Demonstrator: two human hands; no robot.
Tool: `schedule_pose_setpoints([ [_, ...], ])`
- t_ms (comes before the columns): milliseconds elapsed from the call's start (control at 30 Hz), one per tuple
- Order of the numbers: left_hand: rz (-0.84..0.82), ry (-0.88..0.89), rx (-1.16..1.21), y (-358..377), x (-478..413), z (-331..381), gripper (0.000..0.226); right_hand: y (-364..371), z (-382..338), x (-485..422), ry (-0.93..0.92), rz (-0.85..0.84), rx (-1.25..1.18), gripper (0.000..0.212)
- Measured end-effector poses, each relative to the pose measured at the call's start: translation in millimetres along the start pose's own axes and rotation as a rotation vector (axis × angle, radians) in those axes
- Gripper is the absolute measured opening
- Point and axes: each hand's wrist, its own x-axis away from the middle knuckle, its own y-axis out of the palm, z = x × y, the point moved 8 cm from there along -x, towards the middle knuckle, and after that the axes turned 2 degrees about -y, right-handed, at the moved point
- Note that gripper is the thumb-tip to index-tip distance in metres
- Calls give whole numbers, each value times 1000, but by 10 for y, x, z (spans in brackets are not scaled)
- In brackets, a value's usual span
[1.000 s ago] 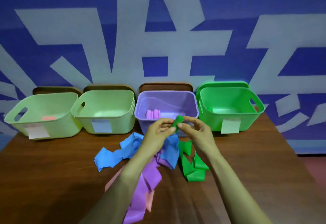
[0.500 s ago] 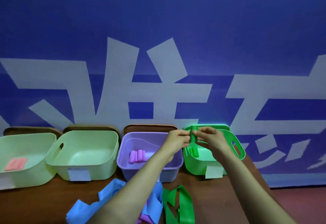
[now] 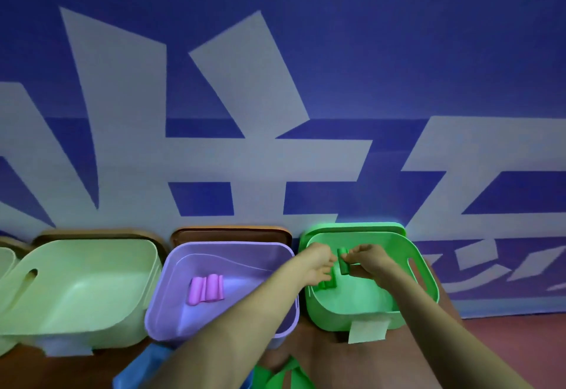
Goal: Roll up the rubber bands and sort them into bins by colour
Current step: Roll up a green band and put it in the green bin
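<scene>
A small rolled green band (image 3: pixel 343 261) hangs above the inside of the green bin (image 3: pixel 369 312). My right hand (image 3: pixel 369 263) pinches it from the right, and my left hand (image 3: pixel 317 266) holds its left side with curled fingers. Below my left hand, more green rolls (image 3: pixel 326 285) lie in that bin. The purple bin (image 3: pixel 223 247) beside it holds three purple rolls (image 3: pixel 206 292). A loose green band (image 3: pixel 283 376) and a loose blue band (image 3: pixel 141 370) lie on the table at the bottom edge.
A pale green bin (image 3: pixel 92 284) stands left of the purple one, and another (image 3: pixel 6 261) shows at the far left edge. All bins stand against a blue and grey wall. A paper label (image 3: pixel 367 332) hangs on the green bin's front. Brown table (image 3: pixel 395 361) shows to the right.
Both hands carried the green roll from above the loose bands forward and right to over the green bin, then lowered it toward the bin. The camera tilted up and moved closer.
</scene>
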Motion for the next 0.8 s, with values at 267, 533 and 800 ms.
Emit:
schedule_pose_setpoints([
  [267,28,-150,-4,233,-379,-110,6,98,454,-605,149,7,406,23],
  [533,35,-139,-43,297,-646,-241,10,141,479,-680,128,30,557,23],
  [800,96,-174,77,184,-625,-244,27,29,514,-643,166,-1,477,28],
])
